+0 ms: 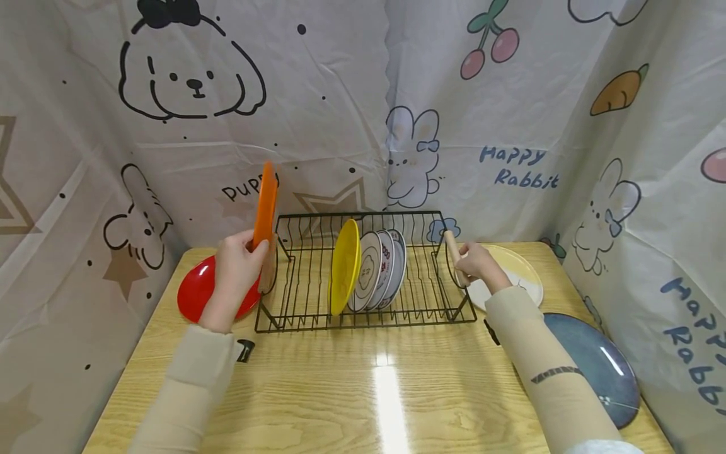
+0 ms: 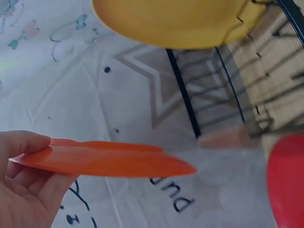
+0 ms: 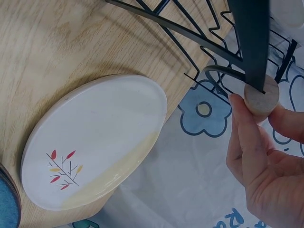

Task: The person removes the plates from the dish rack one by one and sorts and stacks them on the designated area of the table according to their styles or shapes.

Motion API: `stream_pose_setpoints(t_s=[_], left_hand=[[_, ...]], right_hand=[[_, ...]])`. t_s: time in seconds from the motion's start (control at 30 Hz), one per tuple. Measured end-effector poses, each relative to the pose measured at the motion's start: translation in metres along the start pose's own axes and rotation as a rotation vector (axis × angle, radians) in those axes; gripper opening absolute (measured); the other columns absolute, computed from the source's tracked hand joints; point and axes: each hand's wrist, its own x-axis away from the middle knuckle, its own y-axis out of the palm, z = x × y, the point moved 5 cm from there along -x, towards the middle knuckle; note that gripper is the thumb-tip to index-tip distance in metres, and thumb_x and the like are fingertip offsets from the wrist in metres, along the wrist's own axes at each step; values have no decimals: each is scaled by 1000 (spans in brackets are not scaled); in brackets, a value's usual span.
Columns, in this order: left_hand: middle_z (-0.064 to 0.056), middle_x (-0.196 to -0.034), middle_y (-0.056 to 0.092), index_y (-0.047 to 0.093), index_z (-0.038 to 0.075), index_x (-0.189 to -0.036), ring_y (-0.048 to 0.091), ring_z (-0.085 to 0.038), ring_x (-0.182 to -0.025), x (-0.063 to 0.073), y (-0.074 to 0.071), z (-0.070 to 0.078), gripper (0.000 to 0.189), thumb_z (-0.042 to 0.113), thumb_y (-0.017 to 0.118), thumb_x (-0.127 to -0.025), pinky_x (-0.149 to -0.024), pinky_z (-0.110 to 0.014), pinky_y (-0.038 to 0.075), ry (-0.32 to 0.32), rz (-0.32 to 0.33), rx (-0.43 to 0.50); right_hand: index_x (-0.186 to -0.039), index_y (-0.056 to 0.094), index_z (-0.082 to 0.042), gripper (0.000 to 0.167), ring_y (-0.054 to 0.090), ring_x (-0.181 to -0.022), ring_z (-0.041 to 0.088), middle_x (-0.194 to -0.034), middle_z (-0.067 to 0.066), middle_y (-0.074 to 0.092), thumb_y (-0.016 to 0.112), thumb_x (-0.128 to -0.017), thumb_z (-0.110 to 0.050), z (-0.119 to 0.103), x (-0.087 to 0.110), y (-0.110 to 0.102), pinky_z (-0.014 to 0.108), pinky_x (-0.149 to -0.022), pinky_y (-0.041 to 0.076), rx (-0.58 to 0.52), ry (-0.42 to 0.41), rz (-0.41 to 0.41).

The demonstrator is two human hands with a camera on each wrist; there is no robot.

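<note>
An orange plate (image 1: 265, 205) stands on edge in the air, pinched near its lower end by my left hand (image 1: 235, 268). It hangs above the left end of a black wire dish rack (image 1: 309, 318). My right hand (image 1: 481, 263) grips the rack's right wooden handle (image 1: 456, 258); the right wrist view shows thumb and fingers about that handle's round end (image 3: 262, 97). Inside the rack, a yellow plate (image 1: 344, 268) and several white patterned plates (image 1: 367, 271) stand upright side by side. The left wooden handle (image 1: 268, 265) is partly behind the left hand.
A red plate (image 1: 195, 293) lies on the wooden table (image 1: 317, 391) left of the rack. To the right lie a white and pale-yellow plate (image 3: 104, 128) with a leaf sprig and a dark blue plate (image 1: 595, 359), partly under the right sleeve. A printed curtain (image 1: 340, 94) closes the back and sides.
</note>
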Motion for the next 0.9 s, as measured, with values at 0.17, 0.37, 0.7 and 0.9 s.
stream_pose_setpoints(t_s=[0.17, 0.37, 0.7, 0.9], left_hand=[[-21, -72, 60, 64, -6, -81, 49, -32, -58, 1, -4, -15, 13, 0, 52, -85, -47, -34, 39, 61, 10, -151], [-28, -89, 64, 65, -8, -100, 57, -44, -68, 7, -3, -39, 20, -2, 55, -83, -59, -54, 46, 115, -20, -329], [-24, -69, 58, 57, -8, -84, 53, -43, -53, 20, 8, -94, 8, -2, 62, -81, -46, -53, 44, 159, -164, -635], [-24, -68, 56, 57, -10, -87, 56, -42, -56, 34, 18, -126, 9, -8, 48, -86, -49, -51, 47, 146, -284, -752]], right_hand=[[-121, 36, 11, 43, 56, -85, 30, -111, 31, 45, 48, -82, -1, -1, 1, 0, 36, -67, 54, 2, -1, 3], [-123, 35, 11, 43, 57, -86, 31, -112, 31, 45, 48, -83, -1, -1, 2, 1, 37, -68, 54, -1, 5, -5], [-122, 36, 10, 42, 59, -84, 31, -111, 30, 46, 49, -84, -2, -1, 2, 1, 35, -64, 54, 13, 6, -3], [-122, 36, 10, 43, 59, -85, 32, -110, 30, 47, 49, -84, -2, -1, 3, 1, 35, -64, 54, 24, 0, -1]])
